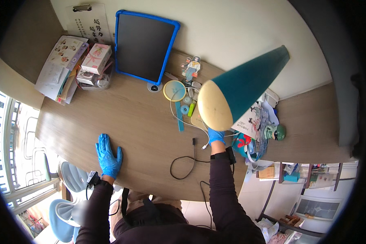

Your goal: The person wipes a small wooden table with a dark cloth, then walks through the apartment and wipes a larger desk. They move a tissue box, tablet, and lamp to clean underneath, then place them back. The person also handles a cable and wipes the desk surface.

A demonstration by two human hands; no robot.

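My left hand [108, 157], in a blue disposable glove, lies palm down on the wooden desk [140, 122], its fingers stretched and holding nothing. My right hand [216, 136], gloved alike, reaches under a dark green folding lamp or fan-shaped object with a cream end [215, 105]; its fingers are hidden there, so its grip cannot be told. A white charging cable [187, 123] loops beside it, its plug near my wrist. A black cable [170, 169] coils on the desk. Left of the green object lie a teal ruler [179, 117], a tape roll [184, 109] and a lime-green marker [191, 109].
A blue-framed tablet [145, 45] leans against the wall. Papers [58, 64] and small boxes [97, 58] are piled at the left. A character standee [192, 68] stands at the back. At the right are a stuffed bag [253, 148] and a green-helmeted figurine [275, 132]. A light-blue chair [73, 177] touches the left side.
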